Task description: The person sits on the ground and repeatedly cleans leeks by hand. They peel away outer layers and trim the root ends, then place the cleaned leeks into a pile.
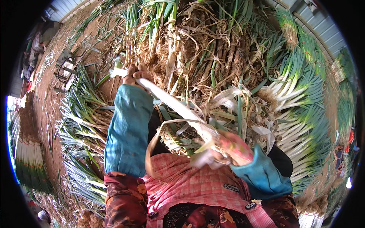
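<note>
White stalk [175, 104] slants through left hand [130, 79] (end protruding)

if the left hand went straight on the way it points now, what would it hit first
Probably the left edge of the big heap of leek-like plants, which lies ahead of the left hand and the pale stalk it grips. Depth is unclear here, so how soon is hard to tell.

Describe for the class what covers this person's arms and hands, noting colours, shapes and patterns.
Both forearms have loose, wrinkled teal-blue oversleeves. Above them are dark red sleeves with an orange-brown flower pattern. The left hand shows bare fingers. The right hand has a red-pink covering near the wrist; blur hides whether it is a glove or cuff.
</note>
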`<state>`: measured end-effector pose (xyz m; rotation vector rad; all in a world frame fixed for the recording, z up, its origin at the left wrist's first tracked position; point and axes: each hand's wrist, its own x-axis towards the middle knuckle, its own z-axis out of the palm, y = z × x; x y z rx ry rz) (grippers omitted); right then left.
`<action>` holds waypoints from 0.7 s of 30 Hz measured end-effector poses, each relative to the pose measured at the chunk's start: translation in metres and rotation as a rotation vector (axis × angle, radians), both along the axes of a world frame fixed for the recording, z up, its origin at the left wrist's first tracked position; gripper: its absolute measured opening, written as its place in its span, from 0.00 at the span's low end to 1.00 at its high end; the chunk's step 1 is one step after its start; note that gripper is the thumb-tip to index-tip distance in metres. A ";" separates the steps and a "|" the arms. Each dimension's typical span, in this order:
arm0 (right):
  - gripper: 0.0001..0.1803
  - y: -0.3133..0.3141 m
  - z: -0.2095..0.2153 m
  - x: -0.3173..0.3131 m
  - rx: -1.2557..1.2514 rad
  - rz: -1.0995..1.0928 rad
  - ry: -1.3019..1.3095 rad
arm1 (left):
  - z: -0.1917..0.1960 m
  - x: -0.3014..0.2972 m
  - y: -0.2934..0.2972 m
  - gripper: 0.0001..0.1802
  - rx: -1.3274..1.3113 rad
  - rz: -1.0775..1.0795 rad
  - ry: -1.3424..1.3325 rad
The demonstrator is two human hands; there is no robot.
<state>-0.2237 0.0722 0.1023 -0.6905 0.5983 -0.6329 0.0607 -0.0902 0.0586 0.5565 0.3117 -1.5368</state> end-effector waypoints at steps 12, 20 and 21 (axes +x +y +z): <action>0.15 0.062 0.054 -0.101 -0.029 0.061 0.430 | -0.030 0.040 -0.019 0.12 0.152 0.081 -0.121; 0.16 0.044 0.064 -0.162 -0.624 0.320 1.559 | -0.052 0.090 -0.003 0.08 -0.344 -0.263 0.166; 0.18 0.037 0.049 -0.150 -1.023 0.443 1.929 | -0.059 0.064 -0.011 0.11 -0.177 -0.262 0.200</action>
